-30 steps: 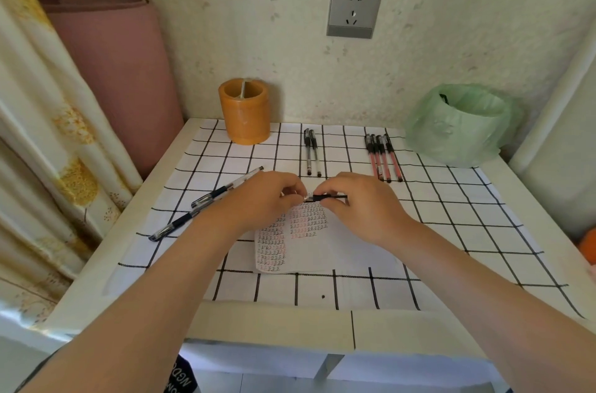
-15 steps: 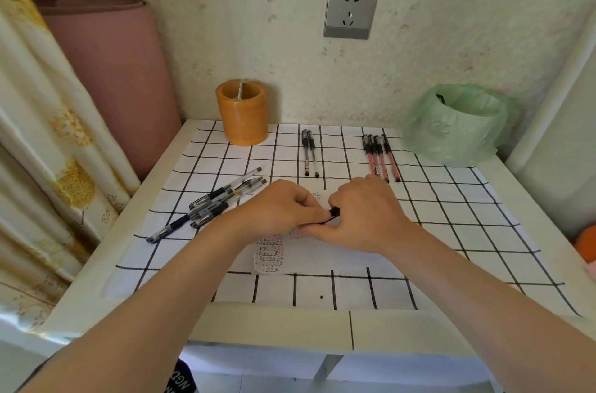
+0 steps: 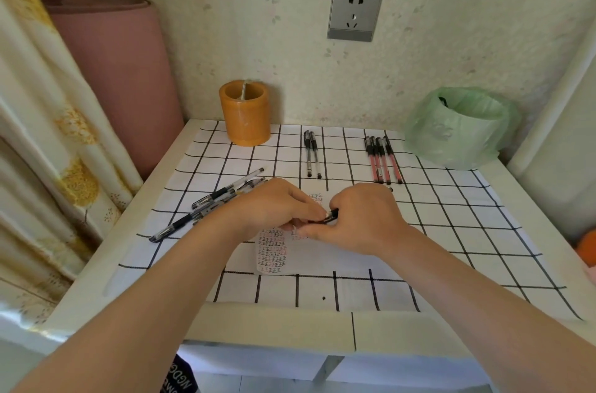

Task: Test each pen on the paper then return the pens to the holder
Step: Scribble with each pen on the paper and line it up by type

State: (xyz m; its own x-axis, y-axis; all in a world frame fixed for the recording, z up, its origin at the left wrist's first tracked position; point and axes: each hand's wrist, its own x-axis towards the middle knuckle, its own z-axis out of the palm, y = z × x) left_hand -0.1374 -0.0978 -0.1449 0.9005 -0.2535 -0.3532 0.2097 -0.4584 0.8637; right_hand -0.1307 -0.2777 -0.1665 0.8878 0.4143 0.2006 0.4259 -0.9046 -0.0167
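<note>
Both hands meet over the white paper (image 3: 325,259), which carries rows of small black and red test marks. My left hand (image 3: 274,209) and my right hand (image 3: 364,218) pinch the two ends of a black pen (image 3: 330,216) between them; most of the pen is hidden by the fingers. Several black pens (image 3: 209,205) lie in a loose pile to the left. Two black pens (image 3: 312,152) and several red pens (image 3: 382,159) lie in rows further back. The orange pen holder (image 3: 245,115) stands at the back left with one thing inside.
A black-grid white cloth (image 3: 451,231) covers the small table. A green plastic bag (image 3: 458,126) sits at the back right corner. A pink roll (image 3: 122,76) and a curtain (image 3: 38,134) stand at the left. A wall socket (image 3: 354,10) is above.
The hands have moved closer together on the black pen, which was stretched out between them a second ago; less of it shows now. The view has shifted slightly.
</note>
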